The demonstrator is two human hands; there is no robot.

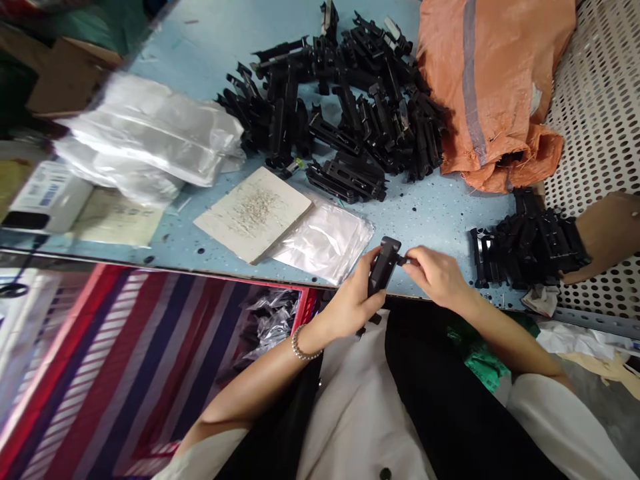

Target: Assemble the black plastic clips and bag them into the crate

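Observation:
My left hand (353, 300) grips a black plastic part (384, 267) upright at the near edge of the blue table (430, 213). My right hand (435, 273) is closed in a pinch at the part's top right corner, on a small black piece there. A big heap of the same black parts (345, 100) lies at the back of the table. A smaller stack of black parts (525, 247) sits to the right of my hands. A flat clear plastic bag (325, 240) lies just left of my left hand.
A beige board with small bits on it (255, 213) lies beside the bag. Clear bags are piled at left (150, 133). An orange woven sack (490, 87) sits at back right. Another person's arm (610, 227) rests at right. A striped bag (130, 360) stands below the table.

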